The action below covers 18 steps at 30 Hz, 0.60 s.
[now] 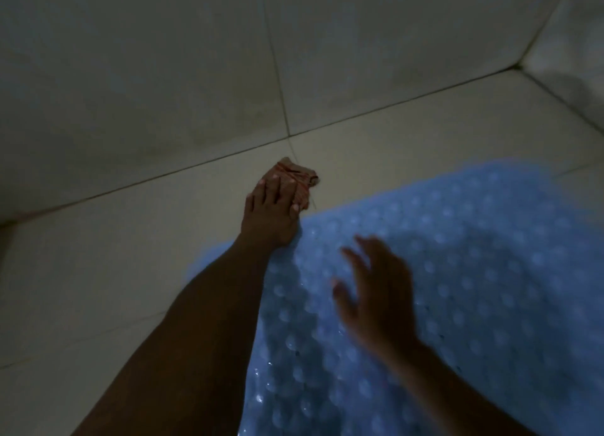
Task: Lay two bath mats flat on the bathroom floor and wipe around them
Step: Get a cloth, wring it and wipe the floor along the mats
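A light blue bath mat [474, 272] with raised round bumps lies on the pale tiled floor [114, 255] and fills the lower right of the view. My left hand [271, 206] presses a small brown cloth with red stitching [300, 175] flat on the floor, just past the mat's far left edge and close to the wall. My right hand [376, 291] hovers over the mat with fingers spread, blurred, holding nothing. Only one mat is in view.
A tiled wall [163, 59] rises just behind the cloth. It meets a second wall [572, 43] in a corner at the upper right. The room is dim. Bare floor tiles stretch along the left of the mat.
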Available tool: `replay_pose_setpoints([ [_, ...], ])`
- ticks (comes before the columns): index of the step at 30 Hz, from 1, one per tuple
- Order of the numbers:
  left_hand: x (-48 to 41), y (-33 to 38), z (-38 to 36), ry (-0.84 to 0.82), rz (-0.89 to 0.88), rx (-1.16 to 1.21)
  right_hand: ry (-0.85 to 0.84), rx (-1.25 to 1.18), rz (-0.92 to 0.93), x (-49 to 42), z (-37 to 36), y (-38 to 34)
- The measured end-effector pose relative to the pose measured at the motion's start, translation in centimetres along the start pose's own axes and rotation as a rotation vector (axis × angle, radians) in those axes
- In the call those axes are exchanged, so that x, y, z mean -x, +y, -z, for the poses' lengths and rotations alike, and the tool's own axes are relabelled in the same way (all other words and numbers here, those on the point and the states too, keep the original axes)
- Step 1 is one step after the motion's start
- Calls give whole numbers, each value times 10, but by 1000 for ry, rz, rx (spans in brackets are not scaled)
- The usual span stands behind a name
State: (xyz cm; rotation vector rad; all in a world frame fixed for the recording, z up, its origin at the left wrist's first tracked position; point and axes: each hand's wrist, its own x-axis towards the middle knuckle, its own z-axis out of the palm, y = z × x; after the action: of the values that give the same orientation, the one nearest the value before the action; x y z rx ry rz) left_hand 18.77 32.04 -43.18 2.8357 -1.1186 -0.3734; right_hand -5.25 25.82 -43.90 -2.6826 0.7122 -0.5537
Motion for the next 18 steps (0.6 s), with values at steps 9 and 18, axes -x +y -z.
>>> replay_pose_setpoints([
  [9,-24,58,-15,55,-177,-30,-254,301,-193,10,15,85],
  [18,18,77,-13,99,-89,26,-263,284,-197,7,21,84],
])
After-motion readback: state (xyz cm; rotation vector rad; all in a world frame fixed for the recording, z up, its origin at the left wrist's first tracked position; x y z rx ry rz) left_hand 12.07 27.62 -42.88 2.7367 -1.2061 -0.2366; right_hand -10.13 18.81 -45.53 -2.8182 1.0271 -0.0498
